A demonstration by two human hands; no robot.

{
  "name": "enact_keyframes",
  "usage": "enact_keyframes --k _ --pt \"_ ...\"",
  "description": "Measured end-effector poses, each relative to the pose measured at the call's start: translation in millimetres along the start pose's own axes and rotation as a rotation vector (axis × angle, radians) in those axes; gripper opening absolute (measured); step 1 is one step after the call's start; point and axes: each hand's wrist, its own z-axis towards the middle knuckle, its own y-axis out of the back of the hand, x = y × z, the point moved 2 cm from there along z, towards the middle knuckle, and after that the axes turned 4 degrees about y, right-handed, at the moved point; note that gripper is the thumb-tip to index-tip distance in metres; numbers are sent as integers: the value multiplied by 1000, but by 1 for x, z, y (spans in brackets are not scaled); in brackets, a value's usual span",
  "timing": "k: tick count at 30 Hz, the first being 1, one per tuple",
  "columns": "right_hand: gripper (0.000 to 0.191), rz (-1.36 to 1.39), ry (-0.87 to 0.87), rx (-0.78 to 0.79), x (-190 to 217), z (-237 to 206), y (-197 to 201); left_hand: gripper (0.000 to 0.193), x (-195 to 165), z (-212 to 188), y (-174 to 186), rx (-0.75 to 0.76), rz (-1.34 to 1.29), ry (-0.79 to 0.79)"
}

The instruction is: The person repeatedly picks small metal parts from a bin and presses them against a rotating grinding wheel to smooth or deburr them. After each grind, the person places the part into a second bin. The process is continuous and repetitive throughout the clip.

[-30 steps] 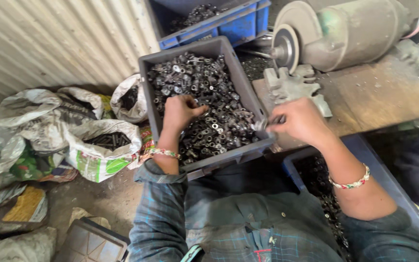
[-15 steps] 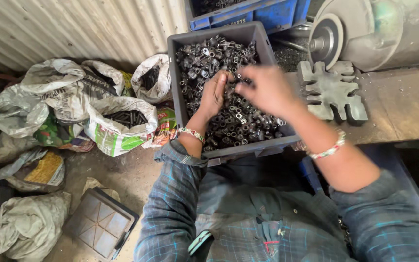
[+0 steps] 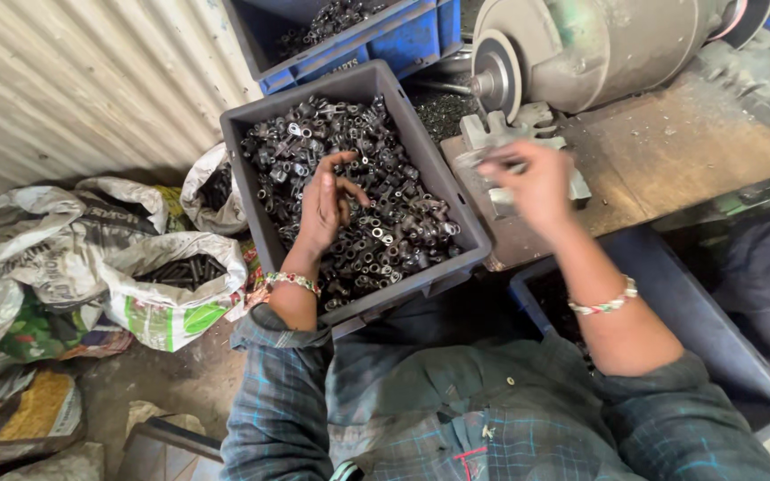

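I see my left hand (image 3: 324, 207) lying on the heap of small dark metal parts (image 3: 376, 223) that fills the grey crate (image 3: 251, 120). Its fingers are loosely curled and half open over the pieces; whether any part is pinched under them I cannot tell. A beaded band sits on that wrist.

My right hand (image 3: 532, 183) is up over the table (image 3: 670, 151), just beside the crate's right wall, blurred. Its fingers are bent toward the thumb, and something small and pale seems to be at the fingertips, but I cannot tell what it is or whether the hand has hold of it. Under and behind this hand lies a grey notched metal block (image 3: 501, 134), and just beyond that stands the grinder (image 3: 581, 49) with its wheel facing the crate.

A blue crate (image 3: 403, 36) with more dark parts sits behind the grey one. Another blue bin (image 3: 697, 312) lies below the table by my right forearm. On the floor to the left are open sacks (image 3: 153, 285), one showing dark rods inside.
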Motion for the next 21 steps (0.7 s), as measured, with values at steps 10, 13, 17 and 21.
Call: enact_keyframes --k 10,13,17,21 --pt "43 -462 -96 -89 -91 -9 80 75 17 4 -2 -32 33 53" --pt "41 -560 10 -73 -86 -6 74 73 20 6 -5 -39 20 73" --pt "30 -627 120 -56 -74 3 62 70 21 6 -6 -36 25 77" --pt "32 -575 137 -52 -70 14 53 69 23 9 -4 -39 9 95"
